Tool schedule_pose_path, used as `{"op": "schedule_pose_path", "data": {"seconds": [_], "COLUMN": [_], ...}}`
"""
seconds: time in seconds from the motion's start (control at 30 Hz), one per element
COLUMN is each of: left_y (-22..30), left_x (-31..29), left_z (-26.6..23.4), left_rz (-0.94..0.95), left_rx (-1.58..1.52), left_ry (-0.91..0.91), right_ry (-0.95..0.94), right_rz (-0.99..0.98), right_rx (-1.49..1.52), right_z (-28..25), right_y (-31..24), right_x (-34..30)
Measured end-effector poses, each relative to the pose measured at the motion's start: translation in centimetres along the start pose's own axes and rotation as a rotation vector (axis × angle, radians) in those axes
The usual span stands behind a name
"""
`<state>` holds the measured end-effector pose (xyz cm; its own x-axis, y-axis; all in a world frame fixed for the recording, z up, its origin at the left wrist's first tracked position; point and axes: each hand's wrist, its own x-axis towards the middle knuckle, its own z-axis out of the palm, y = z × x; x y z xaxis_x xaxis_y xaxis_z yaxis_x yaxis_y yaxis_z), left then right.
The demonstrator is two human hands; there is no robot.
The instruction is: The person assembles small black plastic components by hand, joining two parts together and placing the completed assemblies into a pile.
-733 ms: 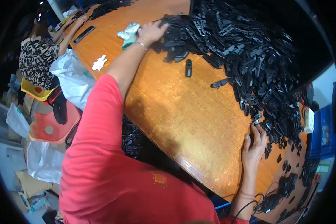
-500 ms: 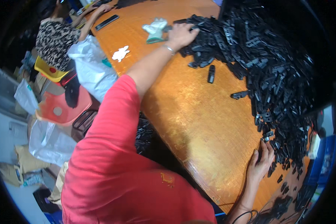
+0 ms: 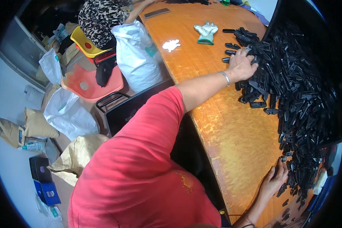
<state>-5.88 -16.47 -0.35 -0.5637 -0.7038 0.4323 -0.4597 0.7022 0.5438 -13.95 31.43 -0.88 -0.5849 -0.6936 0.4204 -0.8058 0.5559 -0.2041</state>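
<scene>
A large heap of small, elongated black plastic parts (image 3: 300, 87) covers the right side of the wooden table. My left hand (image 3: 242, 65) rests palm down on the heap's left edge, fingers spread over the parts, a bracelet at its wrist. Several loose parts (image 3: 231, 46) lie just beyond its fingers. Farther off is a pale work glove (image 3: 206, 32) with a green cuff. At the heap's near end, my right hand (image 3: 276, 179) lies with thumb and fingers apart. Its fingertips are beside a small part with a shiny face (image 3: 282, 159); contact is unclear.
A crumpled white item (image 3: 171, 45) and a flat dark phone-like object (image 3: 157, 13) lie along the table's left side. Left of the table are a white sack (image 3: 136, 57), a pink chair (image 3: 93, 84) and a yellow chair (image 3: 79, 40). Another person in a patterned top (image 3: 100, 21) sits at the far left.
The view has swung left. My left hand has drawn away from the glove and onto the heap's edge, leaving loose parts beyond it. My right hand stays near the heap's near end.
</scene>
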Motion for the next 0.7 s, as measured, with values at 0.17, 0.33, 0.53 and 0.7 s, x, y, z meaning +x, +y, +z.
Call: {"op": "schedule_pose_path", "data": {"seconds": [0.17,0.33,0.53,0.7], "left_y": [2.7,3.9,-3.4,-11.4], "left_x": [-3.2,-5.5,-0.1,5.2], "left_z": [-0.5,-0.3,-4.7,-4.3], "left_rz": [0.099,0.244,0.202,0.041], "left_rx": [-0.05,-0.121,-0.05,0.27], "left_ry": [-0.087,-0.056,0.125,0.165], "right_ry": [-0.01,-0.032,-0.025,0.004], "right_rz": [0.026,0.053,0.112,0.092], "right_rx": [0.013,0.032,0.115,0.085], "right_z": [0.0,-0.2,-0.8,-0.9], "right_y": [-0.1,0.4,-1.6,-1.5], "right_x": [-0.1,-0.5,0.2,0.6]}}
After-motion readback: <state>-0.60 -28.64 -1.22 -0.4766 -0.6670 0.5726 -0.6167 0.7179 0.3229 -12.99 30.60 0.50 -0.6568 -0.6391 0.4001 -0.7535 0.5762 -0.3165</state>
